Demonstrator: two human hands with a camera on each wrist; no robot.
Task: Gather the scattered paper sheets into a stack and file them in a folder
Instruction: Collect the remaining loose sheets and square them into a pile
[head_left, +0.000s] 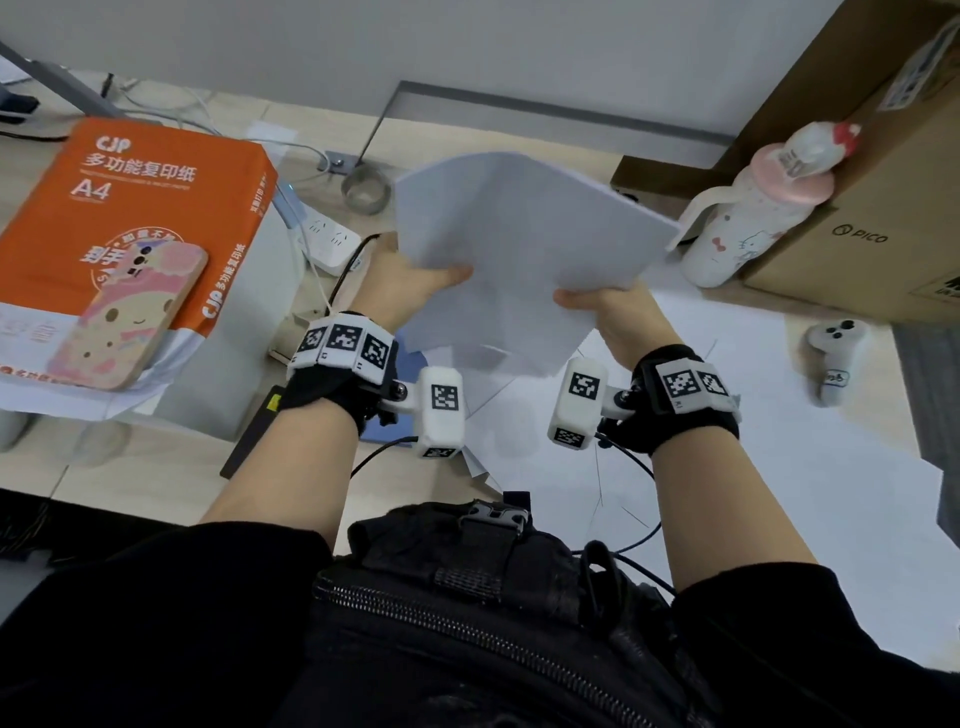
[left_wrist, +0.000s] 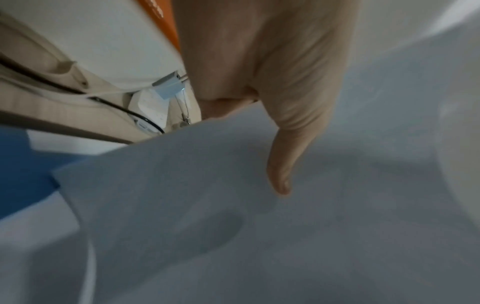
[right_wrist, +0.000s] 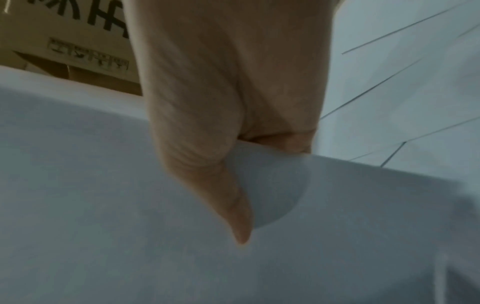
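A stack of white paper sheets (head_left: 519, 249) is held up above the desk, tilted away from me. My left hand (head_left: 415, 280) grips its left edge, thumb on top of the stack of sheets (left_wrist: 233, 226). My right hand (head_left: 602, 306) grips the right edge, thumb lying across the top of the stack of sheets (right_wrist: 130, 205). The fingers of both hands are hidden under the paper. More loose white sheets (head_left: 753, 441) lie spread on the desk below and to the right. A blue folder (head_left: 387, 434) shows partly beneath my left wrist.
An orange A4 paper ream (head_left: 130, 218) with a phone (head_left: 130, 317) on it lies at left. A power strip (head_left: 332, 244) and cables sit behind. A pink-capped bottle (head_left: 748, 218), a cardboard box (head_left: 872, 182) and a white controller (head_left: 836, 358) stand at right.
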